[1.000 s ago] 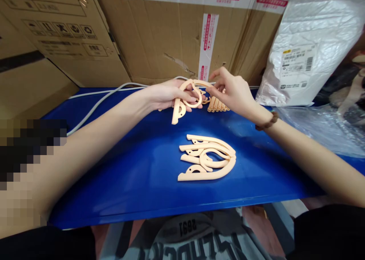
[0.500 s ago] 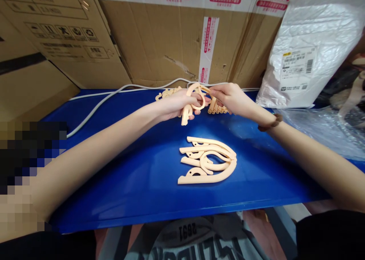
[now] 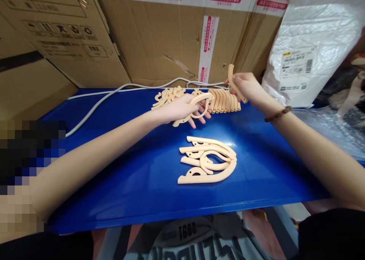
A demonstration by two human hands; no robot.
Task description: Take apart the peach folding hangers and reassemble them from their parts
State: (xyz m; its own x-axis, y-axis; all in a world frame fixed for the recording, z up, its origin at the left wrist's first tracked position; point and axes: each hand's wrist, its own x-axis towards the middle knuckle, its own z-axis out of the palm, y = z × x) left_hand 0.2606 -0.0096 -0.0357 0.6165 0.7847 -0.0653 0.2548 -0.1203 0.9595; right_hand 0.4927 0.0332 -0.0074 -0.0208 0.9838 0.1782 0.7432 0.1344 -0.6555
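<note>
My left hand (image 3: 184,107) grips a cream plastic hanger piece (image 3: 201,95) with a curved hook and an arm, some fingers spread beneath it. Farther right, my right hand (image 3: 247,88) is closed around a single curved hanger arm (image 3: 231,73), raised above the table and apart from the left hand's piece. Between and behind the hands lies a neat row of hanger arms (image 3: 225,101). A loose pile of small cream hook parts (image 3: 170,95) sits behind my left wrist. Closer to me, folded hangers (image 3: 218,176) lie flat, nested together.
Cardboard boxes (image 3: 159,35) wall off the back of the blue table (image 3: 137,184). A white cable (image 3: 119,88) runs along the rear and left. At the back right stand a white plastic parcel (image 3: 322,35) and clear plastic wrap (image 3: 327,127).
My right hand has moved right and up, away from the left hand, and now holds a hanger arm. The left hand's piece has turned slightly. The folded hangers have stayed put.
</note>
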